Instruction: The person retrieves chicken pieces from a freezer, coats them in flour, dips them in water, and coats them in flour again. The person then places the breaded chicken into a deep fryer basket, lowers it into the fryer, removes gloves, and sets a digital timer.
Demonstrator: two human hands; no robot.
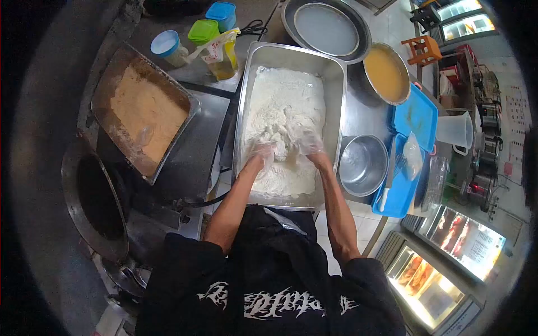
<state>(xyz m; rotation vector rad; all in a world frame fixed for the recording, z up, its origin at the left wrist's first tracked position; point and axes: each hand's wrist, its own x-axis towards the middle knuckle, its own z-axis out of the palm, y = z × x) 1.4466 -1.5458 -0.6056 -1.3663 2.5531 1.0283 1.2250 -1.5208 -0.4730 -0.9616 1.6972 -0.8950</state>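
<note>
White flour [288, 88] lies around and beyond the left hand [265, 151] and right hand [306, 141], long axis pointing away; hands slightly apart, grip unclear.

This is a commercial kitchen: a metal worktop [357, 115] runs right of centre, a deep steel tray [335, 103] of white powder [288, 89] fills the middle, a broad pan [94, 196] stands left, and lit cabinets [428, 283], lower right, apparently display food, though indistinctly.

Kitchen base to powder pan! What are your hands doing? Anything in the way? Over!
Left fingers and right fingers: in the white powder, grip unclear. Powder: loose, spread across the metal pan. Nothing seen in the way.
</note>
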